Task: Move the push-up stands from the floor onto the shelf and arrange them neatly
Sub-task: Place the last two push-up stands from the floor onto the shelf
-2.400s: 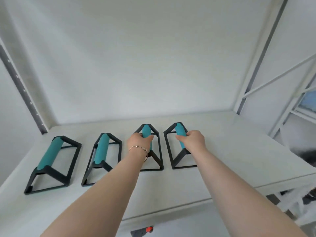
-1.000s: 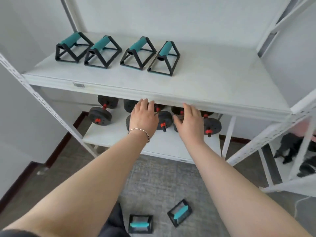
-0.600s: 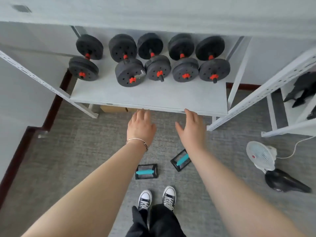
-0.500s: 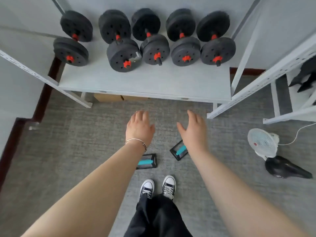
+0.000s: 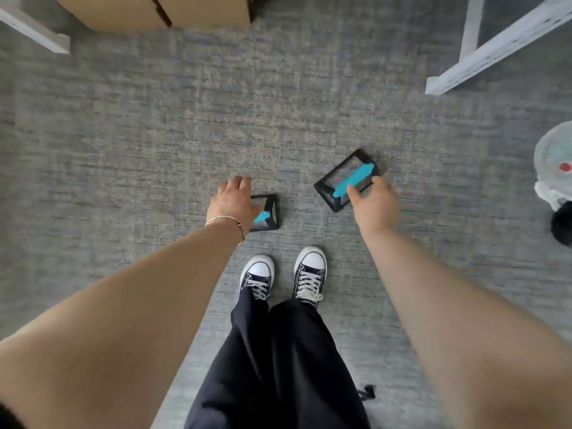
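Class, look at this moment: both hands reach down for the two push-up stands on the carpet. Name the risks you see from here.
1. The left hand covers most of its black-framed, teal-gripped push-up stand; whether it has gripped is unclear, so a lift might slip.
2. The right hand meets the angled second teal-gripped stand near one end, so it might tip.
3. The black-and-white sneakers are just behind; a dropped stand could hit them.

- I see grey woven carpet [image 5: 154,134] underfoot.
- Two push-up stands lie on it: left push-up stand [image 5: 267,213] and right push-up stand [image 5: 348,178], near my sneakers [image 5: 283,275].
- Cardboard boxes [image 5: 154,9] sit at the far edge.
- A white fan [image 5: 554,168] is to my right.
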A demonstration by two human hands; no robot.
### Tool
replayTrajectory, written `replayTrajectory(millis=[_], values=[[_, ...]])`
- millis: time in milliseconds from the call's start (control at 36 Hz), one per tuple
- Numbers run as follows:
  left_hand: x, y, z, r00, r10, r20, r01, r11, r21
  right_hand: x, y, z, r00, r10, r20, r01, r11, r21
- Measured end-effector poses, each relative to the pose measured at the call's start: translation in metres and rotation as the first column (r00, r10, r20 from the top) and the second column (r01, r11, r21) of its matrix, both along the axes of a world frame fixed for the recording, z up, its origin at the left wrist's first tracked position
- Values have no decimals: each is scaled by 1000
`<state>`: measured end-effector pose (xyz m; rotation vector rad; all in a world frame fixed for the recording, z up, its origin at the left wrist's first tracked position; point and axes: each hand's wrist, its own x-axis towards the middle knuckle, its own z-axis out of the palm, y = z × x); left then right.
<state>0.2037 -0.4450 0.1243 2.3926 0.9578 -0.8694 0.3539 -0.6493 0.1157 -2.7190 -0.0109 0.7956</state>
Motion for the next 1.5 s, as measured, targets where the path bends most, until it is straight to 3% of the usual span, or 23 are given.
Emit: replayTrajectory(millis=[361,528,889,1111,1500], values=[[-26,-14,-172,984,-69,-164,53,993,-105,-11,-6,-180,936,-287,-204,290,957,-12],[-39,-14,-199,974,-140,-177,134,990,-48,-12,-2,-211,918,-334,-213,347,938,23],[-35,-2,-206,992,40,-117,-54,991,-120,-18,-4,-222,849,-453,-274,493,864,100],[-32,-10,-132,934,353,-62,-358,928,-108,-42,4,-138,847,-412,-335,479,866,145],[28,11,189,780,591,205,-584,805,-99,-46,12,198,913,-198,-356,289,931,223]])
